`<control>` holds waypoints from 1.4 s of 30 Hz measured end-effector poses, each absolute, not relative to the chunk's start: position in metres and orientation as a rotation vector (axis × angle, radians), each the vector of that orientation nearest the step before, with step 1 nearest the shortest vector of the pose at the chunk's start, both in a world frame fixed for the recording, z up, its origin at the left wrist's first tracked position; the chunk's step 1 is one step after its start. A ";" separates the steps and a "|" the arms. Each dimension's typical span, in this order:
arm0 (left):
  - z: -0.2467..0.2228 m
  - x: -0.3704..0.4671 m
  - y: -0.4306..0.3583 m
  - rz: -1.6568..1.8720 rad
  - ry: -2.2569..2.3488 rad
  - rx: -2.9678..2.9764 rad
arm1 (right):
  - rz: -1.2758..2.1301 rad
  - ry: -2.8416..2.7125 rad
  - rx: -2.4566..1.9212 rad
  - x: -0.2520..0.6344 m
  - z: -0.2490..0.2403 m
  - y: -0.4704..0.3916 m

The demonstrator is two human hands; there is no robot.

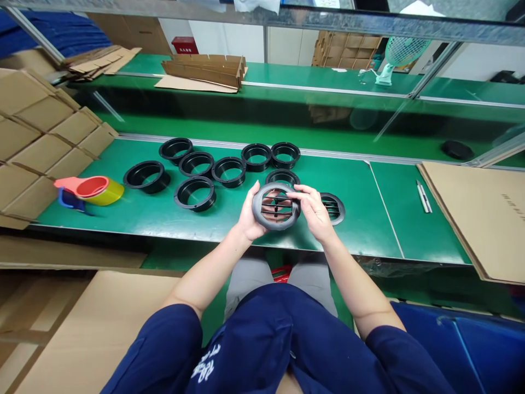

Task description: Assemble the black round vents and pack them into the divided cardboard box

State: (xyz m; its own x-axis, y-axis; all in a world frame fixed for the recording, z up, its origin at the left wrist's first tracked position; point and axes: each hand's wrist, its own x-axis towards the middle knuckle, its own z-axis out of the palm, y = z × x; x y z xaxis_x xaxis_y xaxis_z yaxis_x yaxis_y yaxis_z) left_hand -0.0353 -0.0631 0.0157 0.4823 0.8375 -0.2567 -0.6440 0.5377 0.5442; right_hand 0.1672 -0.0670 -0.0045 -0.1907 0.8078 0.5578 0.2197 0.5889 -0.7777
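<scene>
A round grey air vent [276, 224] with black slats is held up over the front of the green bench. My left hand [251, 216] wraps its left rim, fingers partly behind it. On the other side my right hand [315, 213] is at the vent's right edge, its fingertips lying on the rim and upper slats. A second round vent [338, 210] lies on the bench just right of my right hand and is partly hidden by it. Behind the held vent stands a black ring [283, 176], its lower part covered.
Several more black rings, such as one nearby [195, 194], stand to the left. A tape dispenser with yellow tape [110, 191] lies beside stacked cardboard boxes [41, 142]. At right are a white pen [424, 197] and flat cardboard [484, 219]. A metal-framed shelf with a fan [406, 52] rises behind.
</scene>
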 end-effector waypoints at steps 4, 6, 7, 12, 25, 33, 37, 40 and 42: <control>0.017 -0.037 -0.064 0.962 0.532 0.382 | 0.621 -1.723 -0.845 0.168 -0.011 -0.074; 0.019 -0.037 -0.064 1.006 0.498 0.357 | 0.481 -1.782 -0.843 0.164 -0.017 -0.083; 0.020 -0.037 -0.064 1.037 0.479 0.339 | 0.404 -1.824 -0.848 0.159 -0.022 -0.089; 0.028 -0.036 -0.063 1.234 0.425 0.288 | 0.106 -2.109 -0.728 0.137 -0.044 -0.117; 0.027 -0.043 -0.068 1.100 0.444 0.417 | 0.346 -1.748 -0.859 0.150 -0.009 -0.080; 0.024 -0.044 -0.068 1.072 0.456 0.380 | 0.412 -1.794 -0.825 0.143 0.001 -0.074; 0.024 -0.046 -0.069 1.063 0.447 0.368 | 0.427 -1.780 -0.814 0.143 0.001 -0.074; 0.023 -0.047 -0.070 1.039 0.437 0.362 | 0.429 -1.770 -0.807 0.144 0.001 -0.076; 0.023 -0.047 -0.072 1.032 0.435 0.367 | 0.436 -1.763 -0.812 0.144 0.001 -0.079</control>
